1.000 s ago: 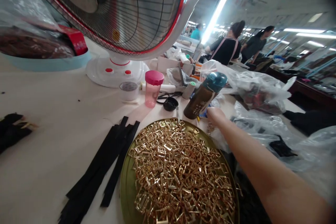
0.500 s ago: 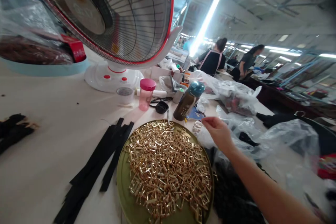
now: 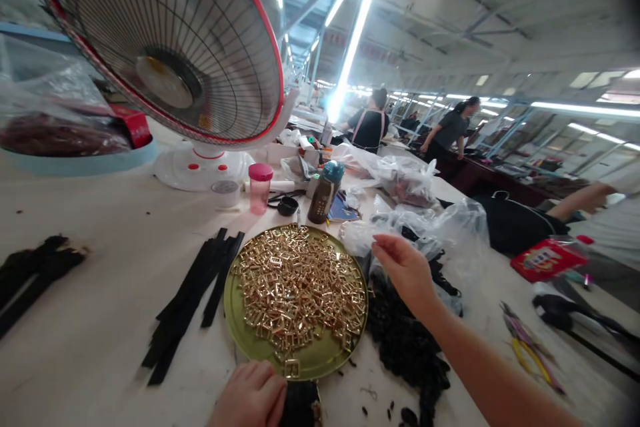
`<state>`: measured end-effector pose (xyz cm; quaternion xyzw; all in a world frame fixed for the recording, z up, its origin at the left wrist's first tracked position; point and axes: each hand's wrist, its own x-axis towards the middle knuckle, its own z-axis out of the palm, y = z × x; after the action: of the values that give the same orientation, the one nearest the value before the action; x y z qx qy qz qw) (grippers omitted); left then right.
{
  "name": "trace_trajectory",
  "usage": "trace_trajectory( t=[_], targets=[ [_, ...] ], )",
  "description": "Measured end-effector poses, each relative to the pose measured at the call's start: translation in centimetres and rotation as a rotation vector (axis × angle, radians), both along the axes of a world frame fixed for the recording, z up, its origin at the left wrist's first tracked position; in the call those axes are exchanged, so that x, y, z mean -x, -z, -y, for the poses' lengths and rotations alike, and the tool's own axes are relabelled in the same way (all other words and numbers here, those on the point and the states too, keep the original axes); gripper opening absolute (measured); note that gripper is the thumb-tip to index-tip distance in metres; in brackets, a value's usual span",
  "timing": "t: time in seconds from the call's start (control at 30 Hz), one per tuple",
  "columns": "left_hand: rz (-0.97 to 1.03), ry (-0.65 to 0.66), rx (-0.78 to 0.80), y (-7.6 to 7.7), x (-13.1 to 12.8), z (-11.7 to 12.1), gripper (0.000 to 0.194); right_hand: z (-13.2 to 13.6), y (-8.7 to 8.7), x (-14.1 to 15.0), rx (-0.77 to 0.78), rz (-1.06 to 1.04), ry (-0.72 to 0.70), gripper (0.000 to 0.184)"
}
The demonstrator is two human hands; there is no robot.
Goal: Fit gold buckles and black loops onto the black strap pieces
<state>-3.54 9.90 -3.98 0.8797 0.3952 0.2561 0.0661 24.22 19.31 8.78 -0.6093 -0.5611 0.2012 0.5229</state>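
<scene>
A round olive-green tray (image 3: 234,320) holds a heap of small gold buckles (image 3: 300,280). At the tray's near edge my left hand (image 3: 250,395) is closed, with its fingers on a black strap piece (image 3: 299,404). A single gold buckle (image 3: 291,368) lies by those fingertips. My right hand (image 3: 407,273) is raised to the right of the tray, thumb and fingers pinched together. Whatever it may hold is too small to make out. Below that hand is a pile of black pieces (image 3: 405,340), beside a clear plastic bag (image 3: 460,233).
Black strips (image 3: 187,303) lie left of the tray. Behind it stand a dark bottle (image 3: 325,193), a pink cup (image 3: 260,190) and a large fan (image 3: 165,73). Yellow-handled pliers (image 3: 533,357) and a red packet (image 3: 547,258) lie at right. Several people are beyond.
My view has shifted right and down. My left hand and the black strap piece have come into view at the bottom. My right hand stays pinched, now lower against the bags and black pile.
</scene>
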Motion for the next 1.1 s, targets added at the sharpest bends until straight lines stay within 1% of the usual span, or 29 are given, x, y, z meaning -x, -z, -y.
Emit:
trace_trajectory(
  t=[0.1,0.17,0.23,0.33,0.43,0.5,0.63,0.73,0.87,1.0,1.1],
  targets=[
    [-0.020,-0.003,0.024,-0.4,-0.1,0.8,0.018,2.3,-1.3,0.6,0.159,-0.554,-0.063,0.030],
    [-0.035,-0.010,0.035,-0.5,-0.2,1.3,0.019,3.9,-2.2,1.1,0.237,-0.862,-0.089,0.024],
    [-0.045,-0.013,0.040,-0.5,-0.2,1.7,0.019,5.4,-3.1,1.6,0.288,-1.038,-0.109,0.018],
    [-0.055,-0.019,0.042,-0.7,-0.4,2.2,0.020,7.5,-4.2,2.3,0.340,-1.196,-0.098,0.012],
    [-0.060,-0.037,0.044,-1.2,-0.6,2.8,0.021,9.2,-5.2,2.9,0.372,-1.308,-0.055,0.008],
    [-0.062,-0.040,0.054,-1.5,-0.7,3.2,0.022,10.0,-5.8,3.1,0.378,-1.361,-0.033,0.011],
    [-0.064,-0.038,0.079,-1.7,-0.7,3.7,0.023,11.1,-6.2,3.2,0.372,-1.393,-0.025,0.015],
    [-0.054,-0.053,0.079,-1.6,-0.6,3.9,0.022,11.7,-5.9,3.2,0.379,-1.400,-0.043,0.016],
    [-0.007,-0.073,0.076,-1.5,-0.2,4.6,0.020,12.5,-5.3,3.7,0.389,-1.392,-0.011,0.019],
    [0.038,-0.079,0.022,-1.3,0.3,5.1,0.014,12.8,-4.9,4.3,0.424,-1.376,-0.003,0.022],
    [0.054,-0.085,-0.022,-0.9,0.7,5.3,0.013,13.1,-4.0,4.9,0.466,-1.350,-0.034,0.025]
  ],
)
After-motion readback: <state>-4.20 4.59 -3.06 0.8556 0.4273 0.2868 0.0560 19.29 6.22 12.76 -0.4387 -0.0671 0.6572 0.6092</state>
